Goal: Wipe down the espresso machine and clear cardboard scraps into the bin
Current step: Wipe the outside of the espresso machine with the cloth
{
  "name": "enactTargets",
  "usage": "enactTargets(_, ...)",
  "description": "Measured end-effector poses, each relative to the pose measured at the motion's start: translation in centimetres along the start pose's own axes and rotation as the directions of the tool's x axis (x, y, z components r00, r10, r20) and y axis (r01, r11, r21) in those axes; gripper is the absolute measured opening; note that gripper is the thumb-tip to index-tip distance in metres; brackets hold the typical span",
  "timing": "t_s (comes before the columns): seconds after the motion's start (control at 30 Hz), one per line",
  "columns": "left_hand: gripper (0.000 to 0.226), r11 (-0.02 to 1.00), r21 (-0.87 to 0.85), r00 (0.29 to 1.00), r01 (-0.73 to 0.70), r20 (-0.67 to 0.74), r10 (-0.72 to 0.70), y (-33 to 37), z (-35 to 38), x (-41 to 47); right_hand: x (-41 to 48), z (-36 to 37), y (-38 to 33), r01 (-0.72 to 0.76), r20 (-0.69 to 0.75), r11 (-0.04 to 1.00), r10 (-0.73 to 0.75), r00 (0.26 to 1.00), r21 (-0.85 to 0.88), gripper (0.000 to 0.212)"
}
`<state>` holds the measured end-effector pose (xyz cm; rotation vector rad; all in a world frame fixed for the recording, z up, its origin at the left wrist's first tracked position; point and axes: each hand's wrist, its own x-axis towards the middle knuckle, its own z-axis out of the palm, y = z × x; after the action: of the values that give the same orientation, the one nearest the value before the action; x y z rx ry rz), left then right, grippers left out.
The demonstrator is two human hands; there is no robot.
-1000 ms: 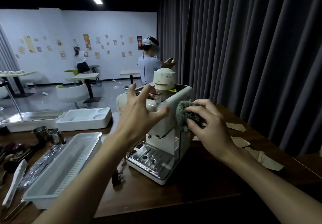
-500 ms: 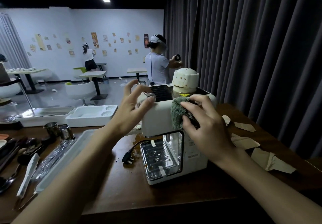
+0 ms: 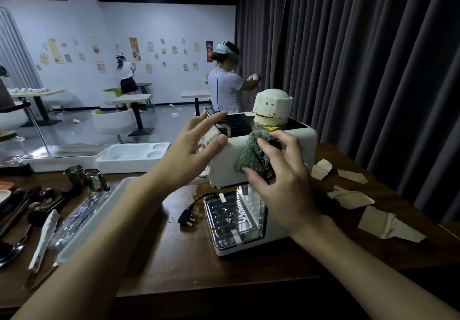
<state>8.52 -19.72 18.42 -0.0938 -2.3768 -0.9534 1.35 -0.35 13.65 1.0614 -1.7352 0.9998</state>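
The right hand (image 3: 286,190) gripped a nubby grey-green cloth (image 3: 254,155), fingers curled round it, and pressed it against the smooth white front of the boxy espresso machine (image 3: 224,162). The left hand (image 3: 189,152) was spread open, its thumb touching the machine's upper left corner. The machine stood on the dark wooden table (image 3: 174,257), with a glossy perforated metal drip tray (image 3: 229,217) at its base and a stained white dome (image 3: 272,106) on top. Torn, creased cardboard scraps (image 3: 388,225) lay on the table to its right. The right hand hid the machine's spout, and the bin could not be made out.
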Motion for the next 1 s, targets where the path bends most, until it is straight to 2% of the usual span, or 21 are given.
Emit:
enactTargets(0.13,0.060,0.998,-0.053,0.998,-0.021,0.050,0.023,-0.4,-0.4,-0.3,-1.0,1.0,-0.9,0.074,0.031,0.997,-0.075,0.997,0.017,0.041)
enactTargets(0.23,0.054,0.993,-0.121,0.997,-0.010,0.070,0.019,-0.9,-0.6,-0.4,-2.1,1.4,-1.1,0.177,0.105,0.984,-0.174,0.979,-0.028,0.035)
enactTargets(0.47,0.043,0.978,-0.198,0.998,0.066,0.036,-0.060,-1.3,-1.0,0.4,-0.1,1.8,-2.0,0.156,0.117,0.988,-0.153,0.981,-0.014,0.039)
enactTargets(0.57,0.041,0.991,-0.123,0.998,0.061,0.021,-0.059,-0.9,-0.9,0.5,-1.1,2.3,-1.9,0.215,0.134,0.977,-0.210,0.968,-0.017,0.035)
enactTargets(0.73,0.035,0.998,0.052,0.996,0.034,-0.080,-0.030,-0.4,-0.5,0.5,-1.0,1.5,-0.6,0.392,0.303,0.918,-0.359,0.883,-0.057,0.026)
enactTargets(0.9,0.056,0.999,0.021,0.998,0.034,-0.051,-0.033,-0.7,-0.6,0.4,0.5,0.7,-0.4,0.226,0.148,0.972,-0.215,0.965,-0.065,0.036)
enactTargets(1.0,0.061,1.000,-0.012,0.999,0.015,-0.045,-0.016,-0.6,-0.5,0.2,-0.6,1.3,-0.6,0.208,0.148,0.977,-0.198,0.969,-0.057,0.036)
